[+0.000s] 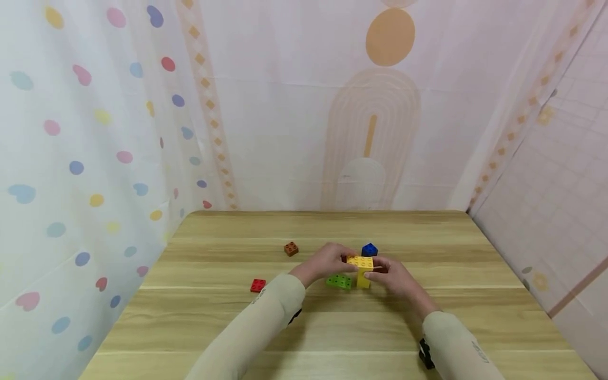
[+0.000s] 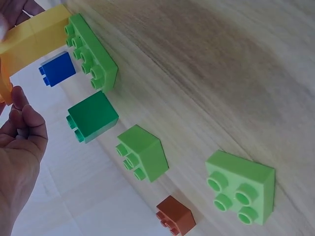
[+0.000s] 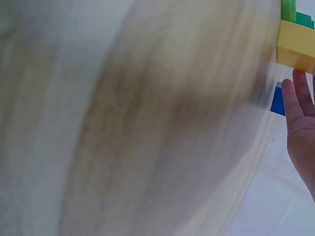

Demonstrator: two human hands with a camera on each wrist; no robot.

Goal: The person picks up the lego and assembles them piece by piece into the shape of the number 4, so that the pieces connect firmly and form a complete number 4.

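A yellow toy building brick [image 1: 359,260] with studs lies across the top of an upright yellow column [image 1: 363,281], which looks like stacked bricks. My left hand [image 1: 331,259] pinches the left end of that top brick. From the right, my right hand [image 1: 394,274] holds the yellow bricks, thumb in front and fingers behind. In the right wrist view, fingertips of the right hand [image 3: 301,110] touch the yellow column [image 3: 297,46]. Just left of the column sits a light green brick [image 1: 339,281]. A blue brick [image 1: 369,249] stands behind it.
A brown brick [image 1: 291,248] lies farther back, and a flat red brick [image 1: 258,285] lies near the left forearm. The left wrist view also shows a dark green brick [image 2: 93,117] and two light green bricks, one nearer [image 2: 241,189]. A patterned curtain [image 1: 285,132] hangs behind the wooden table [image 1: 228,232].
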